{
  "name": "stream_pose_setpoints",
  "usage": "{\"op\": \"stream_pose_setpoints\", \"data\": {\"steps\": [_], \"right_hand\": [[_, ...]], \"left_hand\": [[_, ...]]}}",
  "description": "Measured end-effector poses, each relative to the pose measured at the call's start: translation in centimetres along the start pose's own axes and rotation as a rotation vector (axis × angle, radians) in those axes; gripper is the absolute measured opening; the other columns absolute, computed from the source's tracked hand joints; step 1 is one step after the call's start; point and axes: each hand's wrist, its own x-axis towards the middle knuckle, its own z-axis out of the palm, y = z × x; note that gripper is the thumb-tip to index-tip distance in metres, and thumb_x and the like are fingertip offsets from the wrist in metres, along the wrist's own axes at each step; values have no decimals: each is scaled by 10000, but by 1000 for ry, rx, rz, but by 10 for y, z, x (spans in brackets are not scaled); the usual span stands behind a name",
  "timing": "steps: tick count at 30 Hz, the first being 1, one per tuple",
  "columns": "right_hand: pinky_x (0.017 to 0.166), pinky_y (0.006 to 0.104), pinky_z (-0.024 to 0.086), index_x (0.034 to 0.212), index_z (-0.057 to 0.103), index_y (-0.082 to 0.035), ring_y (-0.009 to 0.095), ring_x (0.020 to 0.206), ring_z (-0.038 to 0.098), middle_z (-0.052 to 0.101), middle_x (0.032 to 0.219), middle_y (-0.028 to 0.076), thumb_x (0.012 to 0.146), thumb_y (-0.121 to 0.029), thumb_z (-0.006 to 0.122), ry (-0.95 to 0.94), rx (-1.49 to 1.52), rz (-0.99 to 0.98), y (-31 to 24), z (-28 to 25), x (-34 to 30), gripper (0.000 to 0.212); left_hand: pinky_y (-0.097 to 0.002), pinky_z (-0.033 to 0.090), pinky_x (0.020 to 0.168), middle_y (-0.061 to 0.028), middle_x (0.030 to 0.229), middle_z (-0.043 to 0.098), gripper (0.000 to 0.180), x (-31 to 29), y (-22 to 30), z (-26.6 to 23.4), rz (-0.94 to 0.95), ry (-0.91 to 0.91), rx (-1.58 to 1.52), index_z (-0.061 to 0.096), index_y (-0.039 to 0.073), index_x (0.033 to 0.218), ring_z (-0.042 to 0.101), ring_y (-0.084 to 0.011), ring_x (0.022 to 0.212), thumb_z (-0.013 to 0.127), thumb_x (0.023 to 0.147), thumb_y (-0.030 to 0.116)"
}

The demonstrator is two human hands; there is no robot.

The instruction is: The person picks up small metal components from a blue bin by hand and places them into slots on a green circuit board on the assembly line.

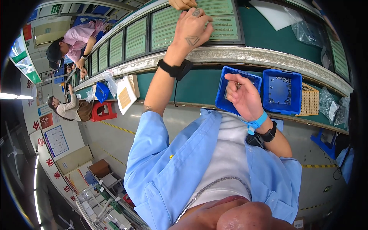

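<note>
Site: factory assembly hall. Evidence: green circuit panels point(136, 34) in dark frames point(240, 27) along metal rail point(230, 55); 2 blue bins point(297, 94) of small metal parts point(283, 79) at near edge of surface point(203, 84); co-workers point(78, 38) farther left; yellow-black floor tape point(318, 166).

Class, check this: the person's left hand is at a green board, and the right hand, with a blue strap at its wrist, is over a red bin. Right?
The bin's colour is wrong: the head view shows the right hand over a blue bin.
</note>
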Motion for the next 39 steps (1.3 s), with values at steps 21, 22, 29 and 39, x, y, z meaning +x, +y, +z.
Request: {"op": "stream_pose_setpoints", "data": {"steps": [21, 22, 29, 39], "right_hand": [[1164, 375, 418, 1512, 430, 99, 220, 1292, 566, 556, 1466, 177, 1142, -361, 357, -163, 97, -129, 7, 4, 16, 594], [1136, 365, 455, 1495, 459, 94, 205, 1259, 587, 562, 1454, 172, 1146, -306, 382, -137, 62, -145, 7, 5, 16, 536], [1039, 355, 555, 1424, 534, 79, 206, 1133, 675, 654, 1302, 147, 1116, -166, 464, 55, -111, -128, 1, 14, 9, 400], [656, 237, 491, 1222, 665, 10, 76, 745, 570, 594, 864, -3, 1102, -167, 541, 83, -143, -95, -3, 1, 3, 247]], "left_hand": [[-366, 488, 841, 4, 948, 663, 161, -77, 104, -42, 61, -129, -312, 749, 128, 931, 647, -218, 920, 806, 782, 105], [-366, 488, 841, 4, 948, 663, 161, -75, 105, -43, 65, -128, -317, 749, 128, 931, 647, -218, 920, 806, 782, 105], [-377, 498, 823, -79, 933, 654, 100, -76, 107, -30, -233, -56, -591, 742, 65, 960, 635, -274, 892, 752, 867, 30], [-392, 484, 821, -86, 920, 637, 97, -71, 119, -29, -235, -43, -538, 741, 60, 960, 617, -288, 880, 757, 867, 37]]}}
